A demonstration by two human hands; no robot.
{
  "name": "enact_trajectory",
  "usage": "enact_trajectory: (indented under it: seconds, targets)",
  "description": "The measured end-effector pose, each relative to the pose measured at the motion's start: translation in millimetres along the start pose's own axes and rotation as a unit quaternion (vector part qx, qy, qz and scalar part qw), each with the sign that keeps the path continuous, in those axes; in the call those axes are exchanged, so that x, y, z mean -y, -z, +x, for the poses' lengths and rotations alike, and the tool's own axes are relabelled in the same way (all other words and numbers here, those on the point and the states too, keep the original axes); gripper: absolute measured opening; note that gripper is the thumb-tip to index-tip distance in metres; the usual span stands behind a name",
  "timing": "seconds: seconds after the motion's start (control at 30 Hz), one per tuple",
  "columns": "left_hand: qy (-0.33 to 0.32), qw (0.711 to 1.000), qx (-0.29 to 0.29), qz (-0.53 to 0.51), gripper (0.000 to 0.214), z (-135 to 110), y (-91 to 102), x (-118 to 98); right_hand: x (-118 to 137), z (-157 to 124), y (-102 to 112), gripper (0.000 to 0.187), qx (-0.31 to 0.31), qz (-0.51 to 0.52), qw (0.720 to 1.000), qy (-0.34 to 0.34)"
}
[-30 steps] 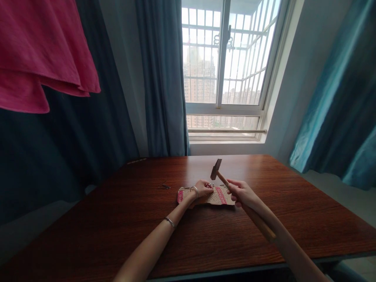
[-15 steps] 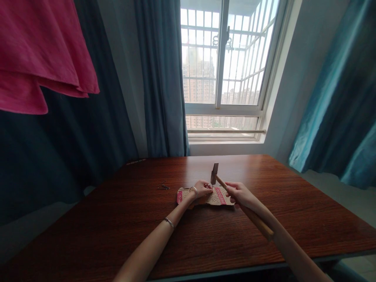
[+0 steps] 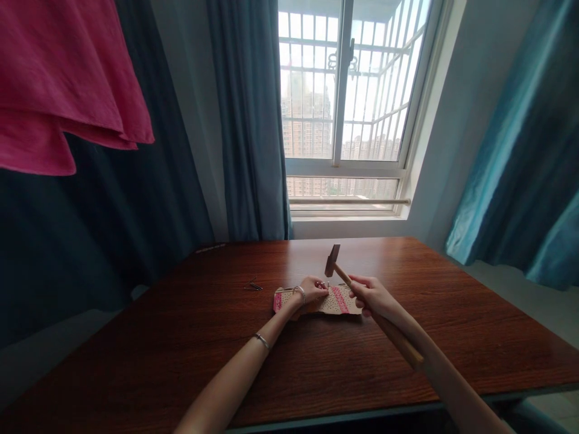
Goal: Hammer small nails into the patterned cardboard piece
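My right hand (image 3: 371, 296) is wrapped round the wooden handle of a hammer (image 3: 342, 275), its metal head raised just above a nail (image 3: 328, 284). The nail stands upright, pinched at its lower part by the fingers of my left hand (image 3: 313, 290). Under both lies a flat piece of cardboard (image 3: 342, 300), tan with many small dark dots and pink bands. My left wrist and fingers cover part of it. Whether the nail's tip has gone into the cardboard is hidden by my fingers.
Several loose nails (image 3: 254, 286) lie on the brown wooden table (image 3: 190, 349), left of the cardboard. A barred window (image 3: 337, 114) and blue curtains (image 3: 248, 132) stand behind the table. Pink cloth (image 3: 67, 78) hangs at the upper left.
The hammer head has risen a little off the nail and tilted back. My left hand keeps its place at the nail.
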State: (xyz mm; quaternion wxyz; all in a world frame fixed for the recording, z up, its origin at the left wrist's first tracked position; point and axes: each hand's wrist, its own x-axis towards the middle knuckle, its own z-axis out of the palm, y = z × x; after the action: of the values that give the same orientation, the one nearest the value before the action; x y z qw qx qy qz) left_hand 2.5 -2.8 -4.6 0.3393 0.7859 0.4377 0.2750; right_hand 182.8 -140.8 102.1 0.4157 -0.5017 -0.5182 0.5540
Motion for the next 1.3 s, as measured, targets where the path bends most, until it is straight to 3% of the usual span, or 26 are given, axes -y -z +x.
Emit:
enact_trajectory:
  seconds: [1.3]
  targets:
    - [-0.029, 1.0, -0.003, -0.003, 0.025, 0.2, -0.8, 4.5, -8.8, -0.4, -2.3, 0.041, 0.007, -0.008, 1.0, -0.003]
